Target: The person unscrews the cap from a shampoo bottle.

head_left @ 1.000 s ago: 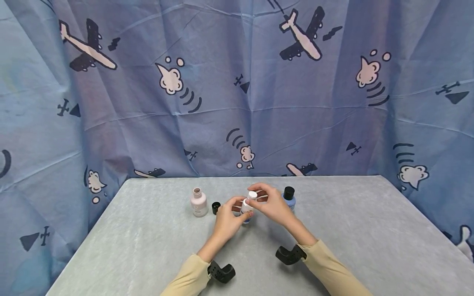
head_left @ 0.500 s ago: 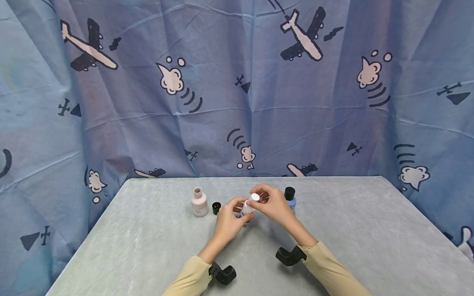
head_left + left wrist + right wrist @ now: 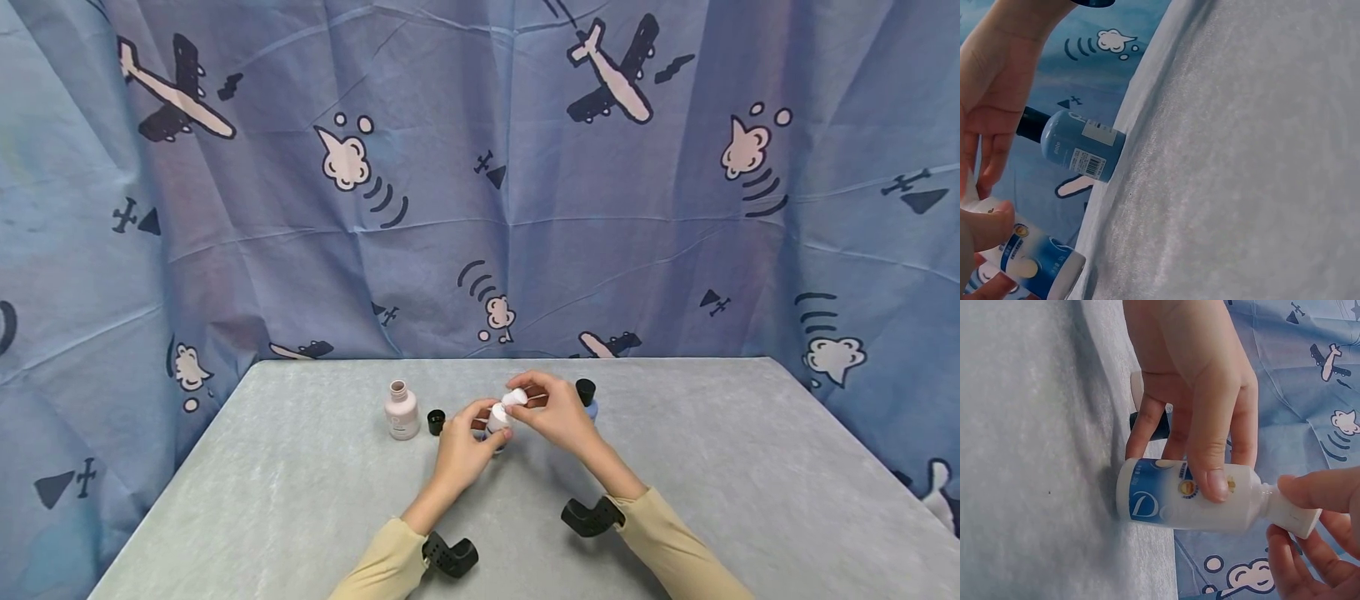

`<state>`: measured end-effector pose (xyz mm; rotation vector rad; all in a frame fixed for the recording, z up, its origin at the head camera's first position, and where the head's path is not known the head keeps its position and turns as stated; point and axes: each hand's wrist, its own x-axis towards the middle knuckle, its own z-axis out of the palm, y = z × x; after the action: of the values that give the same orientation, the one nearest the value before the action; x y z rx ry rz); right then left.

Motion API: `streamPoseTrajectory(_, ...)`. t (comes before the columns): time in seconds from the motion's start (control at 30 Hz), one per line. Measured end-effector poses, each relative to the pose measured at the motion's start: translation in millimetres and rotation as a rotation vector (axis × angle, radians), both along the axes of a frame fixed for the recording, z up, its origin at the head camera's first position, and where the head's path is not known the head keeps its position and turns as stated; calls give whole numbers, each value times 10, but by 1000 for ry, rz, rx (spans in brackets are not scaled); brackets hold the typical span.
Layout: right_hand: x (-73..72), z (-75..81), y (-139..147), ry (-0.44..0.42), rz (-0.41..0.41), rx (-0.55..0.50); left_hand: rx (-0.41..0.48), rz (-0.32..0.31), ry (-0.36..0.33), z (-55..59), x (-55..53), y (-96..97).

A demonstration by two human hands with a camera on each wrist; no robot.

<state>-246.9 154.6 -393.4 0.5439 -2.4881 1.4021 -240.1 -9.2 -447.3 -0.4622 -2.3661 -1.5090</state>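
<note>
L hand (image 3: 463,452) has thumb & fingers curled snug round a smooth, cylindrical white bottle (image 3: 1200,507) w/ blue print, out over the far half of the pale, mottled tbl (image 3: 262,500), can't tell if its base touches, and R hand (image 3: 555,417) pinches the stubby white cap (image 3: 1294,517) btwn thumb & fingertips, cocked at an angle right by the neck! Round-shouldered pink bottle (image 3: 402,414) stands bare-necked beside a squat black lid (image 3: 436,422); glossy blue bottle (image 3: 1082,145), black-topped, stands upright near R hand.
</note>
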Motion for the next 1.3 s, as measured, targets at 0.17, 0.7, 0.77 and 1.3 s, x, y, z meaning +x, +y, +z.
streamPoseTrajectory(0.17,-8,5,21,6,15,-34,10,6,-8,13,-3,4)
streamPoseTrajectory(0.7,-50,-48,11,29,-60,4,27,42,-18,-5,-47,-10)
streamPoseTrajectory(0.77,-57,-57,6,26,-65,8,32,50,-31,-5,-55,-7)
streamPoseTrajectory(1.3,-106,-151,-28,62,-95,32,80,115,-90,-31,-101,7)
